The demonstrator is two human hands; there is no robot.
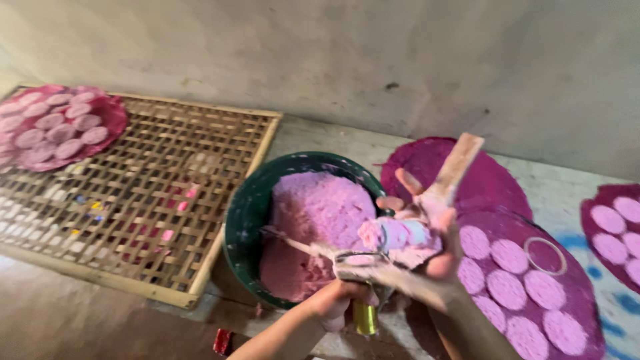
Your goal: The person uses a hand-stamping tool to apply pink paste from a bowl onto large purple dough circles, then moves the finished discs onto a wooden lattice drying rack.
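My right hand is raised palm-up over the bowl's right edge, holding a flat wooden stick and a lump of pink dough. My left hand grips a scraper with a gold handle; its thin metal blade lies against the lump. Just behind them stands a dark green bowl filled with pink dough. To the right lies a round purple mat with several flat pink discs and a thin ring mould.
A woven bamboo tray lies at the left, carrying a purple mat of pink discs at its far corner. Another purple mat with discs sits at the right edge. A grey wall runs along the back. A small red object lies below the bowl.
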